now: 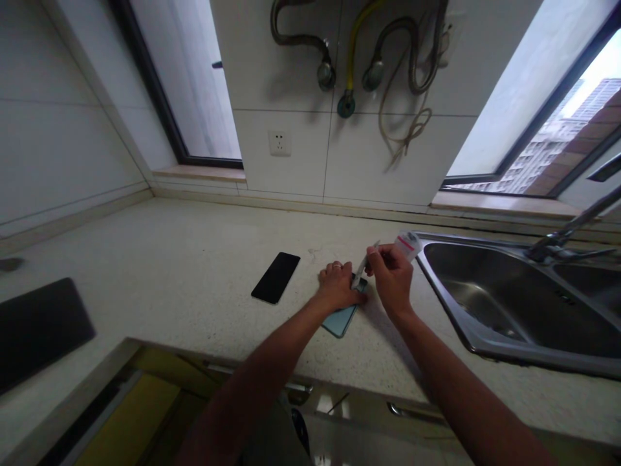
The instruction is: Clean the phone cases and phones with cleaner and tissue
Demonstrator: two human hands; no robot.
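Observation:
A light blue phone point(340, 321) lies flat on the counter, its pale back facing up. My left hand point(336, 286) rests across its upper part, with fingers and thumb gripping about the edges. In my right hand point(391, 277) is a slim whitish pen-like tool point(361, 270), pinched in the fingers, its lower end at the phone's top corner near the camera area. Its exact kind is too small to tell. Right behind the right hand is a small clear zip bag point(408, 244) with a red stripe; whether the hand holds it, I cannot tell.
A black-screened phone point(276, 278) lies left of my hands on the pale counter point(184, 259). At far left is a dark flat panel point(43, 327). A steel sink point(460, 323) with a tap point(553, 243) is at the right. An open drawer point(130, 414) shows below the counter.

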